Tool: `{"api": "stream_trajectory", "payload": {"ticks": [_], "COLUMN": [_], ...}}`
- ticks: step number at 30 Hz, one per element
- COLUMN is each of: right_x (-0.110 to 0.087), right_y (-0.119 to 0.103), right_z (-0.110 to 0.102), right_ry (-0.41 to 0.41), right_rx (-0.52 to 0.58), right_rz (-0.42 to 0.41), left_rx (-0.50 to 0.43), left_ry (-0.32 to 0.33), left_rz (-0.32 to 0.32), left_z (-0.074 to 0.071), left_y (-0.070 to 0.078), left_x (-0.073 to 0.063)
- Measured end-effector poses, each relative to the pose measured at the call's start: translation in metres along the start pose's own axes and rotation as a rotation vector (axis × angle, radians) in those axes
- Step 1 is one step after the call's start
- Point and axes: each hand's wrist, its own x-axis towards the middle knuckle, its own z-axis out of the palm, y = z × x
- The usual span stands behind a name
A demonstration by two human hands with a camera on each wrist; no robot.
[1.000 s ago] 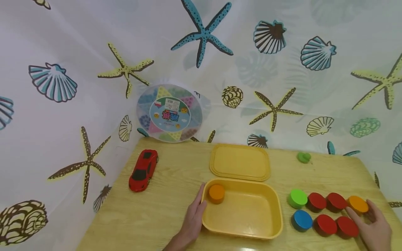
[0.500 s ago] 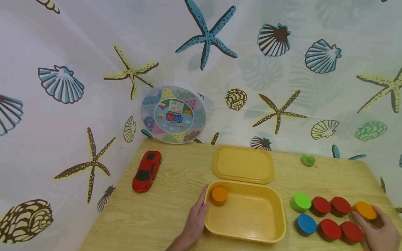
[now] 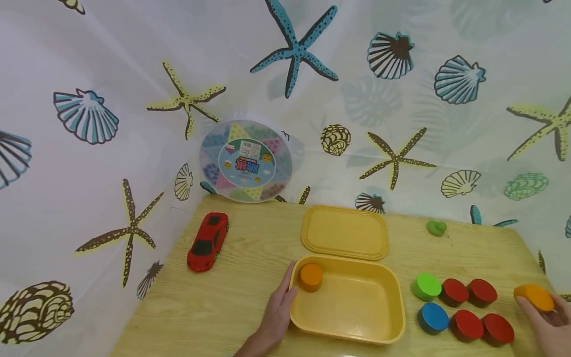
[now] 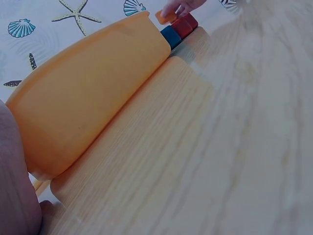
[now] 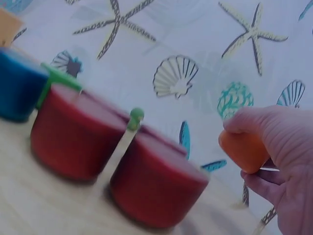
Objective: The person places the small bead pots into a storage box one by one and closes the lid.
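In the head view my left hand [image 3: 277, 313] rests against the left outer wall of a yellow plastic box [image 3: 352, 333], its fingers straight along that side. An orange round block [image 3: 311, 276] sits in the box's far left corner. At the far right my right hand [image 3: 552, 317] pinches another orange round block [image 3: 535, 297], tilted and raised off the table. In the right wrist view thumb and fingers grip that orange block [image 5: 243, 151]. Left of the hand stand a green round block [image 3: 428, 286], a blue one [image 3: 432, 318] and several red ones [image 3: 466, 325].
A yellow lid [image 3: 345, 233] lies behind the box. Further off are a small green toy [image 3: 436, 227] and a red toy car [image 3: 208, 242]. A round board-game package [image 3: 246, 161] leans against the patterned cloth [image 3: 312, 109] that backs the wooden table [image 3: 178, 317].
My right hand has taken the orange block off the table, moving it right and away from the red blocks. The left hand has stayed at the box. The head view has shifted slightly.
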Motion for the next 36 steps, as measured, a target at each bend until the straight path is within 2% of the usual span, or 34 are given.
{"api": "stream_trajectory", "payload": {"ticks": [5, 7, 12, 14, 18, 25, 28, 36], "right_x": [-0.01, -0.015, -0.036, -0.048, -0.072, -0.113, -0.129, -0.162], "right_y": [-0.017, -0.025, -0.043, -0.049, -0.061, -0.075, -0.079, -0.079], "right_z": [-0.003, -0.003, 0.006, 0.014, 0.033, 0.07, 0.088, 0.14], "right_ry": [-0.03, -0.079, -0.236, -0.281, -0.404, -0.634, -0.755, -0.995], "right_rx": [0.001, 0.015, -0.084, -0.171, -0.231, -0.156, -0.116, -0.091], "right_rz": [-0.067, -0.078, -0.114, -0.157, -0.263, -0.532, -0.585, -0.709], "left_rx": [-0.002, -0.001, 0.001, 0.001, 0.005, 0.005, -0.001, 0.002], "left_ry": [0.002, 0.002, -0.005, -0.006, -0.002, -0.007, -0.012, -0.016], "left_rz": [0.009, 0.01, 0.008, 0.003, -0.005, -0.012, -0.014, -0.035], "left_z": [0.001, 0.001, 0.001, 0.001, 0.001, 0.0, 0.0, 0.0], "left_y": [0.0, 0.0, -0.001, 0.0, 0.001, 0.002, 0.002, 0.001], "left_x": [0.0, 0.0, -0.001, -0.001, 0.0, 0.002, 0.003, 0.0]}}
